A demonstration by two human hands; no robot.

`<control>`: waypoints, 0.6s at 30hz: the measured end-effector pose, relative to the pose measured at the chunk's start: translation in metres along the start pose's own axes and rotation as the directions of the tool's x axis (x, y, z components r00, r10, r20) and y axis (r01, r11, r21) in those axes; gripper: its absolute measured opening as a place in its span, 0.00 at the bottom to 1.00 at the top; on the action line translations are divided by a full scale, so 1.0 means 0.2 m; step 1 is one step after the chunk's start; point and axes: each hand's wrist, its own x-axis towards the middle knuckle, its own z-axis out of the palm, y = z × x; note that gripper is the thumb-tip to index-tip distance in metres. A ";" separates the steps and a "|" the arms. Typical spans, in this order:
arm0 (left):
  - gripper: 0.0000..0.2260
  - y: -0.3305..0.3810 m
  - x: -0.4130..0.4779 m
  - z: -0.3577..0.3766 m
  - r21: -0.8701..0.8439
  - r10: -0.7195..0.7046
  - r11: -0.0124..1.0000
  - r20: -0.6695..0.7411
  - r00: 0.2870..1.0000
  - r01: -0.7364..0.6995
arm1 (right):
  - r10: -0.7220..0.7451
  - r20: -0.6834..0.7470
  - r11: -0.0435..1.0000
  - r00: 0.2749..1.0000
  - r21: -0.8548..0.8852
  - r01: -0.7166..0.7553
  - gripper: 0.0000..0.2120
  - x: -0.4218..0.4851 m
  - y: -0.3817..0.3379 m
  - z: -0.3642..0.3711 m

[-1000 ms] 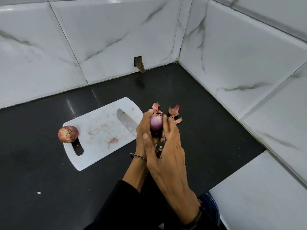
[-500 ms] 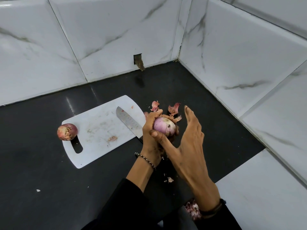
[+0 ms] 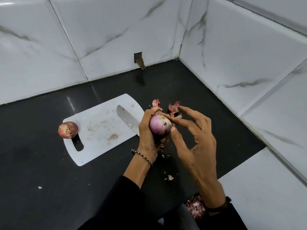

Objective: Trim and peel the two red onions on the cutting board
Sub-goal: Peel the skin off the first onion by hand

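My left hand (image 3: 147,135) grips a peeled, pale purple onion (image 3: 159,126) in the air, just right of the white cutting board (image 3: 98,141). My right hand (image 3: 196,146) is beside it with fingers spread; its thumb tip and one fingertip touch the onion's right side. The second red onion (image 3: 68,129), still in its skin, sits at the board's left end by the handle slot. A knife blade (image 3: 127,119) lies on the board's right part, and my left hand hides its handle.
Torn onion skins (image 3: 173,107) lie on the black counter (image 3: 41,163) behind my hands, with small scraps (image 3: 170,177) nearer me. White marble-tiled walls (image 3: 240,63) close the corner at the back and right. A white ledge (image 3: 265,188) borders the counter at the lower right.
My right hand has drawn off the onion and spread its fingers, which now lean back toward it. The left hand has turned the onion so its peeled side shows.
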 end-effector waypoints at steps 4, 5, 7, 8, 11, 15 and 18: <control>0.20 -0.01 -0.02 -0.01 0.007 -0.012 1.000 -0.001 1.000 0.012 | -0.137 0.053 0.984 0.989 -0.110 0.142 0.12 0.02 0.02 -0.03; 0.20 0.00 -0.02 -0.01 0.013 -0.023 1.000 0.000 1.000 0.023 | -0.159 0.077 0.977 0.984 -0.132 0.168 0.12 0.03 0.02 -0.04; 0.20 0.00 -0.04 -0.01 0.026 -0.031 0.999 0.003 1.000 0.031 | -0.185 0.121 0.965 0.975 -0.165 0.204 0.13 0.04 0.04 -0.07; 0.19 0.01 -0.04 -0.01 0.031 -0.022 0.999 0.015 1.000 0.022 | -0.198 0.142 0.959 0.970 -0.178 0.222 0.12 0.05 0.04 -0.08; 0.20 0.03 -0.07 0.01 0.039 0.056 0.997 0.080 0.995 -0.059 | -0.241 0.209 0.937 0.948 -0.203 0.283 0.11 0.06 0.04 -0.11; 0.16 0.05 -0.12 0.03 0.023 0.036 0.999 0.108 0.993 -0.039 | -0.246 0.268 0.926 0.931 -0.218 0.307 0.10 0.06 0.04 -0.13; 0.14 0.05 -0.13 0.04 0.037 0.038 0.998 0.126 0.991 -0.043 | -0.238 0.299 0.919 0.924 -0.238 0.314 0.11 0.07 0.04 -0.15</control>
